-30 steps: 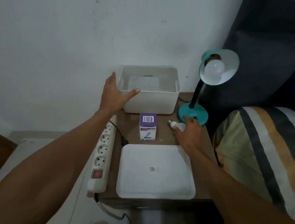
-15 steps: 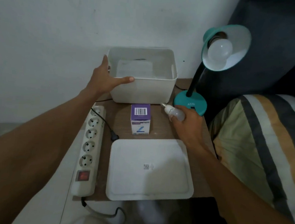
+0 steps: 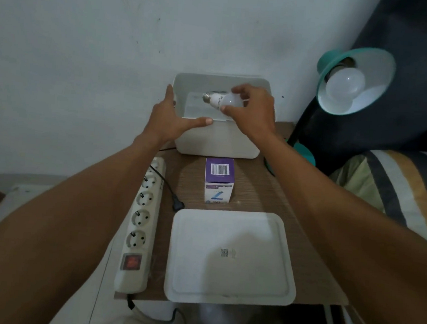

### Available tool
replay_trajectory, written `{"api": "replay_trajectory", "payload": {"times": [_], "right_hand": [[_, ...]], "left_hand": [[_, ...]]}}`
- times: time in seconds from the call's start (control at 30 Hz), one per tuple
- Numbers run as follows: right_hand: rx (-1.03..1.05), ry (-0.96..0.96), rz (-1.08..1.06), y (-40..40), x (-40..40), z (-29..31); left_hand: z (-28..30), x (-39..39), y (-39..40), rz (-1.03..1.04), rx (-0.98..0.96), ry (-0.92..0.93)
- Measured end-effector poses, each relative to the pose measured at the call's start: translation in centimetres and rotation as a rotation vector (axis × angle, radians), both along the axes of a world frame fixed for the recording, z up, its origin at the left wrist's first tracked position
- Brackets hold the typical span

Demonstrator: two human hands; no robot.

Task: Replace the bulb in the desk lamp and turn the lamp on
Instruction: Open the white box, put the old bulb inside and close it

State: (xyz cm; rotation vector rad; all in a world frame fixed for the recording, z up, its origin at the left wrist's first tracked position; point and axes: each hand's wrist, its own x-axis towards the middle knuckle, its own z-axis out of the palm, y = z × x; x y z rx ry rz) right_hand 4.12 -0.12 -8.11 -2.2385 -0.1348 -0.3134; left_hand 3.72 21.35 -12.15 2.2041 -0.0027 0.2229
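Observation:
My right hand (image 3: 253, 111) holds a loose white bulb (image 3: 218, 100) sideways over the open white bin (image 3: 216, 143), its metal screw base pointing left. My left hand (image 3: 171, 119) grips the bin's front-left rim, thumb along the front edge. The teal desk lamp (image 3: 355, 79) stands at the right with another white bulb (image 3: 344, 86) fitted in its shade, unlit. Its base (image 3: 306, 153) is partly hidden behind my right forearm. A purple and white bulb box (image 3: 218, 180) stands upright in front of the bin.
A white bin lid (image 3: 230, 257) lies flat on the near part of the small wooden table (image 3: 269, 191). A white power strip (image 3: 142, 220) with a red switch runs along the table's left edge, a black plug (image 3: 177, 205) lying beside it. A striped pillow (image 3: 397, 186) is at the right.
My right hand lifted the loose bulb from the table near the lamp base and carried it left and back, over the bin. My left hand stayed on the bin's rim.

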Motion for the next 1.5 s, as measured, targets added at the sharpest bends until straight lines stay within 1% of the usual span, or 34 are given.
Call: {"api": "replay_trajectory", "payload": {"times": [0.17,0.27,0.37,0.43,0.6,0.73,0.87,0.93,1.03,1.1,1.17,1.23,1.3,1.43,1.5], "right_hand": [[-0.100,0.179,0.016,0.9,2.2,-0.3],[-0.154,0.243,0.021,1.0,2.8,0.1],[-0.161,0.285,0.037,1.0,3.0,0.5],[-0.123,0.266,0.025,1.0,2.5,0.6],[0.021,0.105,-0.018,-0.6,-0.2,1.4],[0.047,-0.016,-0.064,-2.2,-3.3,2.3],[0.117,-0.048,-0.122,-3.9,-7.5,1.8],[0.108,0.006,-0.144,-4.8,-9.8,0.7],[0.042,0.103,-0.192,-6.0,-13.4,-1.6],[-0.015,0.180,-0.217,-7.0,-15.9,-3.3],[-0.058,0.303,-0.226,-8.0,-18.3,-5.2],[-0.078,0.412,-0.222,-9.0,-20.7,-7.0],[-0.118,0.448,-0.216,-9.6,-23.0,-8.7],[-0.111,0.488,-0.238,-10.2,-26.0,-10.6],[-0.087,0.502,-0.251,-10.2,-26.6,-10.9]], "left_hand": [[-0.2,0.1,0.0,0.006,-0.003,-0.007],[-0.2,0.2,-0.1,0.005,-0.004,-0.011],[-0.1,0.2,0.0,0.002,-0.006,-0.006],[0.1,0.1,0.0,-0.011,-0.018,0.010],[1.5,-0.1,-0.1,-0.035,0.003,0.100],[2.5,-2.1,-0.6,0.042,0.053,0.072],[2.0,-7.2,-1.6,0.168,-0.032,0.071],[1.0,-10.4,-2.2,0.213,-0.062,0.056],[-0.7,-15.3,-3.1,0.240,-0.053,0.045],[-1.7,-18.2,-3.5,0.237,-0.016,0.081],[-2.7,-20.7,-3.8,0.223,0.018,0.128],[-3.5,-22.9,-4.2,0.175,0.093,0.205],[-4.5,-24.7,-4.9,0.137,0.180,0.297],[-6.0,-27.4,-6.2,0.183,0.135,0.396],[-6.4,-27.9,-6.8,0.176,0.163,0.422]]}}
